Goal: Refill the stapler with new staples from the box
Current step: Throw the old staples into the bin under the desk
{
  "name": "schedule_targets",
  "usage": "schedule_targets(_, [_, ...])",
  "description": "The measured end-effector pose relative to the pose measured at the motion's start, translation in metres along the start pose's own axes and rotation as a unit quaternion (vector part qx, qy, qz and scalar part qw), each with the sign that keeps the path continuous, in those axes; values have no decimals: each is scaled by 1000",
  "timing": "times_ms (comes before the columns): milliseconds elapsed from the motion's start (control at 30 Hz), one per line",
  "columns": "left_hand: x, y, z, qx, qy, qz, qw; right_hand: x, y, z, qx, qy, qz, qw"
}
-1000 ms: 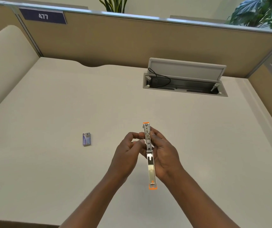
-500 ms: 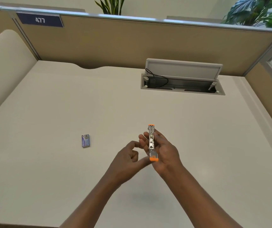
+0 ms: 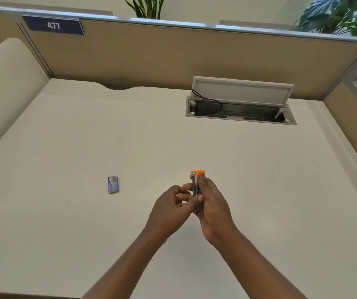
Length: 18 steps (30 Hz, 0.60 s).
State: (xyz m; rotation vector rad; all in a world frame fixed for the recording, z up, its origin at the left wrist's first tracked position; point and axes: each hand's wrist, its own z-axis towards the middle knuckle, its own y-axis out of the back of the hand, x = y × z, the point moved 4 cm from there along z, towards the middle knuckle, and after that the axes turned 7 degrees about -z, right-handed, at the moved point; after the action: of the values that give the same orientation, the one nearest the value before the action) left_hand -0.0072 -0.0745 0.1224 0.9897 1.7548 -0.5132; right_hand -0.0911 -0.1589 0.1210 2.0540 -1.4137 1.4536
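Note:
A small metal stapler (image 3: pixel 195 183) with orange ends is folded shut and held upright above the desk. My right hand (image 3: pixel 213 209) wraps around it from the right. My left hand (image 3: pixel 173 209) touches its left side with thumb and fingertips pinched against the metal. Only the orange top and a strip of the metal side show; the rest is hidden by my fingers. The small blue staple box (image 3: pixel 113 184) lies flat on the desk, well to the left of my hands.
The cream desk (image 3: pixel 65 137) is walled by tan partitions at the back and both sides. An open cable tray (image 3: pixel 241 112) with a raised lid and a black cord sits at the back right. Plants stand behind the partition.
The stapler was unfolded long one second ago; it has been folded shut and turned edge-on. Both hands stayed in about the same place.

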Motion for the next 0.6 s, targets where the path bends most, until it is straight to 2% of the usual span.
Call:
schedule_targets(100, [8,4,1,17,36,-40,998,-3,5,7,-20,-3,-1,1000])
schedule_targets(233, [25,14,5,34,124,-186,974,-10,13,18,-29,-1,0,1000])
schedule_targets(300, [29,19,6,49,154,-296,942,-15,16,25,-39,6,-36,999])
schedule_targets(400, [32,27,8,67,172,-454,872,-24,21,34,-72,40,-156,984])
schedule_targets(467, [36,32,9,77,162,-525,832,-29,26,42,-101,84,-266,955])
schedule_targets(600, [38,41,11,111,116,-632,758,-38,31,56,-151,155,-485,847])
